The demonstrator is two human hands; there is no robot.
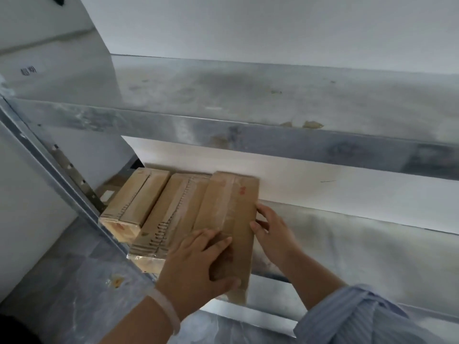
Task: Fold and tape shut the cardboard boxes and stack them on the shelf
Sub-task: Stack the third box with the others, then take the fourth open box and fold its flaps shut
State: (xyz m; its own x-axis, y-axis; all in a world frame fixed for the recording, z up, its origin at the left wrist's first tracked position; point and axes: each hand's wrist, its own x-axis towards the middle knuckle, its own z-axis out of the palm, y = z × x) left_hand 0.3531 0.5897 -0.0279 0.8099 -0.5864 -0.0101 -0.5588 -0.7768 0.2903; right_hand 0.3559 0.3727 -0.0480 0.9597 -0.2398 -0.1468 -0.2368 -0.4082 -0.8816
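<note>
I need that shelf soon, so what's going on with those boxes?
A person has both hands on a taped cardboard box lying on the lower shelf, right of the other boxes lined up there. The left hand rests on top of its near end, and the right hand touches its right side. The box's near end overhangs the shelf's front edge, so it is not yet pushed fully in.

You're facing a plain white wall (248, 26). Galvanised steel rack (273, 137) in front of it: upper shelf (248, 95) dull and stained, lower shelf (360, 249) below, slotted upright (59, 170) on your left. Floor (74, 281) is grey marbled tile. Light flat, diffuse.
</note>
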